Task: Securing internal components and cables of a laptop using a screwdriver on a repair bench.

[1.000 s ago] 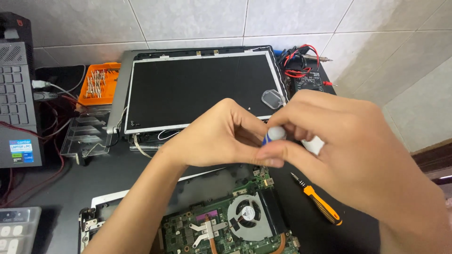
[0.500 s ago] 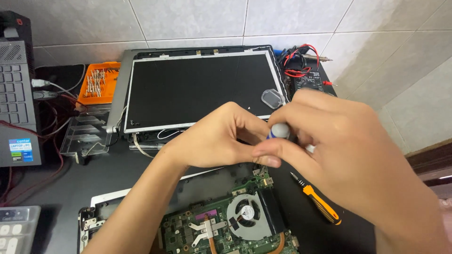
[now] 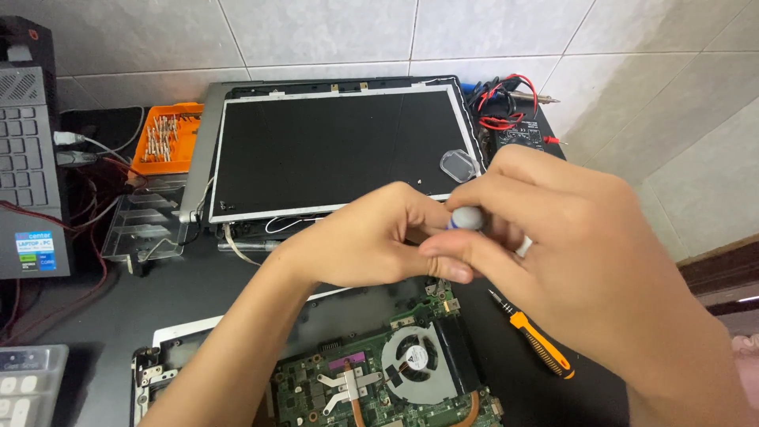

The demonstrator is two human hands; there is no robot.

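My left hand (image 3: 368, 241) and my right hand (image 3: 565, 237) meet above an opened laptop base. Both pinch a small white and blue tube-like object (image 3: 465, 219), mostly hidden by my fingers. Below them lies the green motherboard (image 3: 360, 383) with its round fan (image 3: 415, 360) and copper heat pipes. Behind my hands lies the detached laptop screen panel (image 3: 332, 150), face up and dark.
An orange-handled screwdriver (image 3: 534, 340) lies right of the base. A small clear plastic lid (image 3: 459, 165) rests on the screen. An orange bit tray (image 3: 166, 138), a clear plastic organiser (image 3: 150, 225), another laptop (image 3: 28, 174), a calculator (image 3: 28, 383) and red-black probe leads (image 3: 506, 103) surround the black desk.
My hands have stayed together over the base, with the right fingers shifting slightly around the small tube. Nothing else has moved.
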